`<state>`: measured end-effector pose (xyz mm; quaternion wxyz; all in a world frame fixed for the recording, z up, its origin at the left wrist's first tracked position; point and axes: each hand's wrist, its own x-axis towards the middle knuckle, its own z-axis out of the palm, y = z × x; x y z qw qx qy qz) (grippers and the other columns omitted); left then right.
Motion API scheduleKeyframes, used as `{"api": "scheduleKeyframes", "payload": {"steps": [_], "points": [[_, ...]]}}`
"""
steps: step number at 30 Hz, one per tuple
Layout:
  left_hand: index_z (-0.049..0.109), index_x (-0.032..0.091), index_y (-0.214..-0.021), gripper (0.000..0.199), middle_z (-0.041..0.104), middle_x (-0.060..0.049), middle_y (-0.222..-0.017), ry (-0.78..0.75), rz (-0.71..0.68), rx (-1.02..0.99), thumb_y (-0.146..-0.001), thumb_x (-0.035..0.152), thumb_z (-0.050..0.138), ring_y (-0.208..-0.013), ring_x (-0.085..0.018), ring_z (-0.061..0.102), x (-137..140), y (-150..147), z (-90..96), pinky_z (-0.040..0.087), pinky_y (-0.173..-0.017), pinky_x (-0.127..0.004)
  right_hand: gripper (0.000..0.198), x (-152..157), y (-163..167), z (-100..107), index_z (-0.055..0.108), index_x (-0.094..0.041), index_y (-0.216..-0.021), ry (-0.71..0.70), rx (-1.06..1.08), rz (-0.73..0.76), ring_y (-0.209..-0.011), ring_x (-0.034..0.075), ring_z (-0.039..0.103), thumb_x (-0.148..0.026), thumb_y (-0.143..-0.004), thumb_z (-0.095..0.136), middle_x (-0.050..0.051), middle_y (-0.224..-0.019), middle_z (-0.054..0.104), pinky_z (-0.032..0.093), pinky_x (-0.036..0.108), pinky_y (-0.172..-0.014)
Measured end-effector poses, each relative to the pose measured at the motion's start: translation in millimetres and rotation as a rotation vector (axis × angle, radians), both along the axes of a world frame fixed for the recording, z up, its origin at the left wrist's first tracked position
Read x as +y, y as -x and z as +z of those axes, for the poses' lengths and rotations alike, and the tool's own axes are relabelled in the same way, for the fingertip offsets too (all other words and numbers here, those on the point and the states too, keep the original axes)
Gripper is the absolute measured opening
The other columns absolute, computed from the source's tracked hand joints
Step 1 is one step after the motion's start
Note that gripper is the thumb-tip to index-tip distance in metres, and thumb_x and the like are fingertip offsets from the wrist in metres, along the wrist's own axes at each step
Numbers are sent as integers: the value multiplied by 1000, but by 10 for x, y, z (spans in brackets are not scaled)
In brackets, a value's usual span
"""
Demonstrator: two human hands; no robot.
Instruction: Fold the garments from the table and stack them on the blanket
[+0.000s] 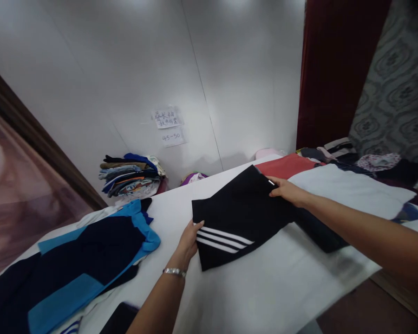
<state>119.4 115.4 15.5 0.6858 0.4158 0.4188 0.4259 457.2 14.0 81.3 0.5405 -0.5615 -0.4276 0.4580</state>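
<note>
A folded black garment with white stripes (237,208) is held between my two hands above the white table. Its exact kind I cannot make out. My left hand (189,239), with a silver band at the wrist, pinches the left edge beside the stripes, thumb on top. At the upper right edge, near a small white tag, my right hand (284,190) grips the cloth between thumb and fingers. Under my right forearm, a dark folded cloth (320,232) lies on the table.
A navy and light-blue garment (101,246) spreads over the table's left side. Behind it rises a stack of folded clothes (132,174). White cloth (351,188) and red cloth (287,164) lie at the right. Handwritten paper signs (169,118) hang on the wall.
</note>
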Motion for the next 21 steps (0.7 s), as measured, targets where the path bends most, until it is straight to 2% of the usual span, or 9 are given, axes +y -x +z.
{"api": "scheduleKeyframes", "payload": {"steps": [5, 9, 15, 21], "points": [[62, 17, -110, 35, 73, -6, -92, -91, -31, -53, -76, 8, 64, -89, -21, 70, 307, -653, 223, 53, -91, -35, 75, 145, -577, 331, 58, -29, -131, -58, -232, -139, -74, 21, 68, -7, -59, 60, 0, -95, 73, 57, 31, -64], [62, 17, -105, 32, 73, -5, -91, -169, -79, -74, -74, 10, 67, -90, -22, 68, 515, -1184, 401, 51, -92, -37, 68, 233, -1025, 517, 62, -27, -127, -74, -324, -279, -73, 20, 66, -5, -63, 61, 1, -91, 73, 56, 34, -70], [62, 15, -97, 23, 71, -5, -86, -211, -129, -123, -76, 7, 63, -88, -20, 68, 796, -1901, 522, 49, -94, -38, 66, 339, -1595, 668, 61, -27, -128, -113, -447, -425, -78, 16, 64, -1, -68, 61, 0, -95, 71, 53, 34, -78], [59, 14, -100, 25, 69, -5, -81, -161, -163, -200, -77, 6, 62, -84, -19, 67, 1069, -2582, 614, 49, -92, -38, 63, 506, -2088, 790, 51, -17, -138, -123, -705, -574, -80, 12, 60, -3, -77, 60, 5, -106, 68, 48, 29, -78]]}}
